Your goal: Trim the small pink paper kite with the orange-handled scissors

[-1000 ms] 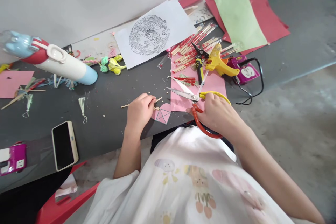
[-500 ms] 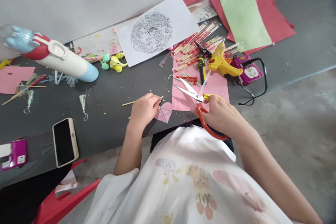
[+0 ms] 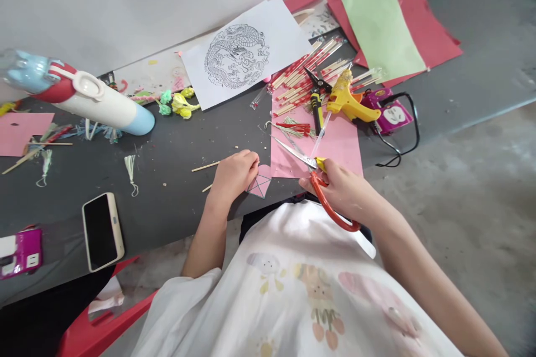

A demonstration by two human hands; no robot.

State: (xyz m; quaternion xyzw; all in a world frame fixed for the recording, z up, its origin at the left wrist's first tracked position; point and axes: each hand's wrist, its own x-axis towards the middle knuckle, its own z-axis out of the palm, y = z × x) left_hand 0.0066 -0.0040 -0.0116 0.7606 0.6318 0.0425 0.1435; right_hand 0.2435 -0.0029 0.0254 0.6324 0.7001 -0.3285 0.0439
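Note:
My right hand (image 3: 345, 187) is wrapped round the handles of a pair of scissors (image 3: 325, 195) with red and yellow grips. Their blades are slightly parted and point left over a pink sheet (image 3: 293, 162). Close by on the left, my left hand (image 3: 235, 174) has its fingers pressed together at the table's near edge; what they pinch is hidden. Just beside those fingers lies a small pink paper piece (image 3: 260, 181) with rounded top and dark crossing lines. Thin wooden sticks (image 3: 205, 167) show to the left of this hand.
Bundled red-tipped sticks (image 3: 297, 81), pliers (image 3: 317, 109), a yellow glue gun (image 3: 349, 101) and a purple plug block (image 3: 389, 114) crowd the right. Behind lies a dragon drawing (image 3: 238, 56). A bottle (image 3: 104, 103), a tassel (image 3: 130, 174) and a phone (image 3: 103, 231) are on the left.
The scissor blades have drawn closer together, and my right hand has closed further on the handles. My left fingers have curled in slightly beside the pink piece. The view has shifted a little.

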